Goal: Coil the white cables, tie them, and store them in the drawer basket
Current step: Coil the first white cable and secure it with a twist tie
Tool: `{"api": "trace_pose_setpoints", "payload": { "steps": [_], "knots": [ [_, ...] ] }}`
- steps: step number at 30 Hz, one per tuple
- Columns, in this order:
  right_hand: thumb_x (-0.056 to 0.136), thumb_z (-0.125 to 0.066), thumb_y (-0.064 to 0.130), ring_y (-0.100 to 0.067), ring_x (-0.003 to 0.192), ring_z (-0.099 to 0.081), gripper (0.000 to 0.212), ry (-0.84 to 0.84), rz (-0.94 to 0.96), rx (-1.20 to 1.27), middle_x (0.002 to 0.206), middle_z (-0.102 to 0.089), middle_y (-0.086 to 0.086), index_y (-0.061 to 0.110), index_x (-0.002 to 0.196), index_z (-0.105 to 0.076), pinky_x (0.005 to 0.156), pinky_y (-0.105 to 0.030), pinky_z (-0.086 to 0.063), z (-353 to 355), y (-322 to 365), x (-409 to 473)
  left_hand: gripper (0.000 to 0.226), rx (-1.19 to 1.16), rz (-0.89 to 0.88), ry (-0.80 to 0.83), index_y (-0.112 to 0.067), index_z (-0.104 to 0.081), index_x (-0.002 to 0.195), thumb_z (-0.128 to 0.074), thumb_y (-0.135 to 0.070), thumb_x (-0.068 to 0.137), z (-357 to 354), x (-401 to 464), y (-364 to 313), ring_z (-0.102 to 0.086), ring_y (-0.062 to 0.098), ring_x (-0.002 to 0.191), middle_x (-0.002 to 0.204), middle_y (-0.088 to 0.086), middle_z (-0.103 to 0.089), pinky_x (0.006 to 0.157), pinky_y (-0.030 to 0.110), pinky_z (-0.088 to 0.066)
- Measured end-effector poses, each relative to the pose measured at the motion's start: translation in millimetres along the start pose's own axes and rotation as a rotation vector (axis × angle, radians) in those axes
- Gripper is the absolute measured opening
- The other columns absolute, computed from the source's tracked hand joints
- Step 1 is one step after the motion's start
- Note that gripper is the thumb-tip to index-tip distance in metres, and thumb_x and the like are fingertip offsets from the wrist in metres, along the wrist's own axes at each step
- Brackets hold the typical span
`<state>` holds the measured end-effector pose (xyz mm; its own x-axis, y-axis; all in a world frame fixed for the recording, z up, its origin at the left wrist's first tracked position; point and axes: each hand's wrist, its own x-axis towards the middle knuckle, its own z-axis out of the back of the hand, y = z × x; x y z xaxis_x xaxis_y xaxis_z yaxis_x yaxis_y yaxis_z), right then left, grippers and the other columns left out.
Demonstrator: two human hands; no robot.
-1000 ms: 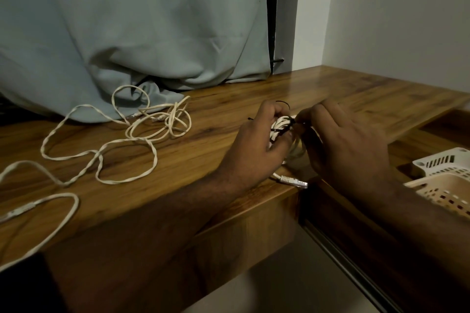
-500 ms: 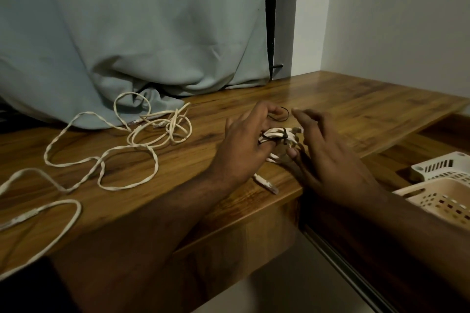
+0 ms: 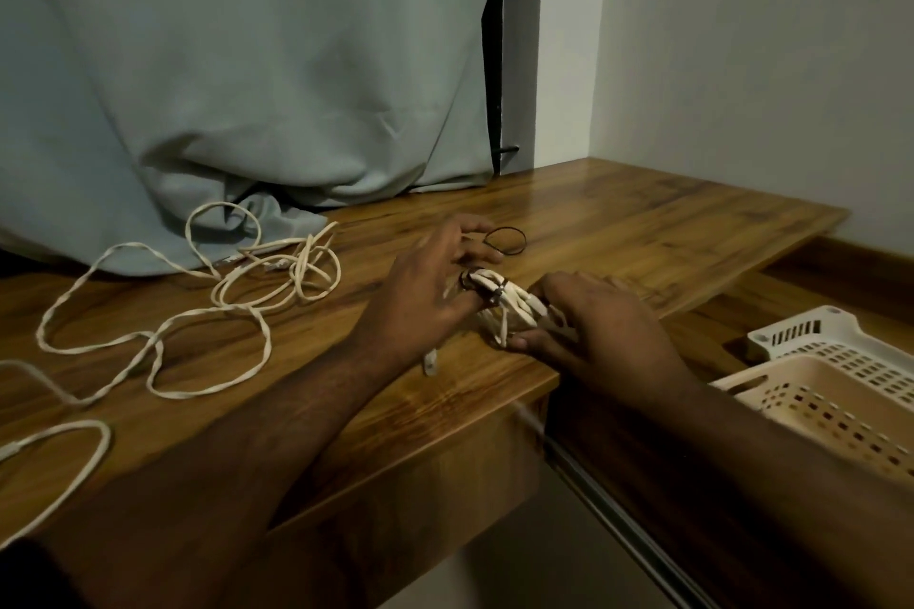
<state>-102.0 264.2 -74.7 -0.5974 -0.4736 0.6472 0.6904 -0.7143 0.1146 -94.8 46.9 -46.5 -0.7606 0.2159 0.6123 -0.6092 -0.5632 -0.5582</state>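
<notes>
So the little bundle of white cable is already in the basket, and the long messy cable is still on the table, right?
Not quite. The head view shows the small coiled cable on the wooden table, between the left hand and right hand, not in the basket. The long loose cable is still on the table.

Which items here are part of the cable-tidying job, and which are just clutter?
Part of the job:
- coiled white cable, between left hand and right hand
- loose white cable on the desk
- black tie loop
- beige basket

Lying about:
- grey curtain
- white basket
</notes>
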Motion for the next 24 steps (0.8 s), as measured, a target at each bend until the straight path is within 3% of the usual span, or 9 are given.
{"api": "trace_pose_setpoints", "payload": {
  "steps": [4, 7, 10, 13, 16, 19, 22, 24],
  "knots": [
    [0.087, -0.058, 0.056, -0.015, 0.082, -0.056, 0.033, -0.100, -0.072, -0.087, 0.094, -0.064, 0.010, 0.028, 0.102, -0.061, 0.072, -0.033, -0.035, 4, -6, 0, 0.065, 0.084, 0.074, -0.054, -0.031, -0.052, 0.134, -0.086, -0.031, 0.078, 6, 3, 14, -0.055, -0.005, 0.116, 0.128, -0.016, -0.063, 0.089, 0.022, -0.046],
    [0.087, -0.042, 0.063, -0.013, 0.086, -0.053, 0.041, -0.169, -0.171, -0.106, 0.098, -0.063, 0.011, 0.030, 0.104, -0.061, 0.075, -0.033, -0.034, 10, -12, 0, 0.054, 0.107, 0.085, -0.093, -0.029, -0.054, 0.132, -0.079, -0.038, 0.085, 5, 3, 21, -0.057, -0.001, 0.110, 0.124, -0.014, -0.064, 0.088, 0.030, -0.052],
    [0.090, -0.055, 0.053, -0.014, 0.092, -0.052, 0.030, -0.259, -0.245, -0.197, 0.103, -0.062, 0.008, 0.029, 0.107, -0.061, 0.079, -0.033, -0.033, 17, -20, 1, 0.038, 0.210, 0.040, 0.003, -0.029, -0.059, 0.125, -0.074, -0.038, 0.090, 2, 2, 23, -0.059, -0.002, 0.105, 0.118, -0.016, -0.064, 0.088, 0.037, -0.054],
    [0.088, -0.067, 0.040, -0.016, 0.093, -0.051, 0.024, -0.287, -0.287, -0.251, 0.104, -0.060, 0.006, 0.027, 0.106, -0.058, 0.080, -0.034, -0.033, 22, -26, 0, 0.040, 0.283, -0.008, 0.192, -0.032, -0.059, 0.128, -0.072, -0.041, 0.092, -3, 0, 20, -0.059, 0.000, 0.106, 0.124, -0.014, -0.064, 0.090, 0.032, -0.051],
    [0.087, -0.067, 0.038, -0.019, 0.089, -0.056, 0.021, -0.268, -0.192, -0.272, 0.098, -0.063, 0.005, 0.026, 0.102, -0.060, 0.077, -0.035, -0.035, 22, -24, -2, 0.045, 0.402, -0.071, 0.314, -0.028, -0.058, 0.134, -0.069, -0.046, 0.094, -8, 0, 19, -0.054, 0.004, 0.112, 0.128, -0.010, -0.062, 0.089, 0.026, -0.043],
    [0.083, -0.068, 0.039, -0.021, 0.086, -0.061, 0.025, -0.153, -0.062, -0.326, 0.098, -0.066, 0.004, 0.025, 0.103, -0.064, 0.074, -0.036, -0.039, 15, -13, -3, 0.022, 0.496, -0.108, 0.254, -0.022, -0.073, 0.109, -0.069, -0.038, 0.094, -6, 2, 16, -0.059, 0.011, 0.101, 0.109, -0.006, -0.069, 0.078, 0.029, -0.044],
    [0.079, -0.079, 0.040, -0.019, 0.085, -0.064, 0.035, -0.013, -0.057, -0.358, 0.100, -0.066, 0.004, 0.027, 0.109, -0.066, 0.070, -0.036, -0.046, 3, -10, -4, 0.016, 0.570, 0.056, 0.108, -0.025, -0.078, 0.095, -0.066, -0.035, 0.094, -1, 5, 19, -0.065, 0.012, 0.089, 0.096, -0.009, -0.072, 0.065, 0.028, -0.041],
    [0.080, -0.080, 0.036, -0.020, 0.079, -0.065, 0.041, 0.014, -0.088, -0.320, 0.101, -0.066, 0.004, 0.026, 0.118, -0.067, 0.064, -0.034, -0.048, -1, -12, -2, 0.016, 0.564, 0.160, 0.083, -0.026, -0.079, 0.092, -0.066, -0.035, 0.092, 3, 8, 24, -0.067, 0.013, 0.086, 0.093, -0.008, -0.075, 0.066, 0.029, -0.049]
  ]
}}
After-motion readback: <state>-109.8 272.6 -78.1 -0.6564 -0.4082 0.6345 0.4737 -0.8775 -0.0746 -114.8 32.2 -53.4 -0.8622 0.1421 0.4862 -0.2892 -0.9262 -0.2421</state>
